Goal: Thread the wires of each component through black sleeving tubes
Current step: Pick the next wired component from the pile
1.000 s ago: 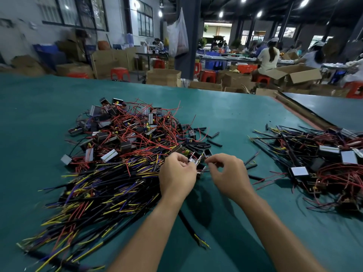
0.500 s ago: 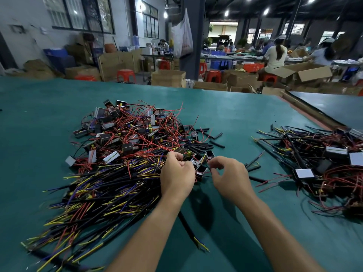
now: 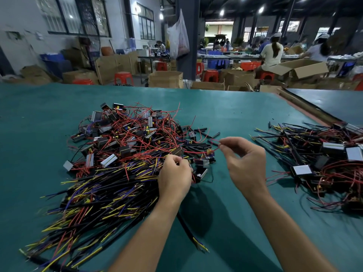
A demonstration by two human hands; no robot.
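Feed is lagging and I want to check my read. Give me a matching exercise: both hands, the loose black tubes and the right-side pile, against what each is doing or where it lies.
Things:
1. right hand
2. left hand
3. loose black sleeving tubes
4. right-side pile

States or places:
A. far right of the table
B. pinches a red wire
C. lying just beyond both hands
D. grips a component at the big pile's edge

Pairs: 1-B, 2-D, 3-C, 4-A
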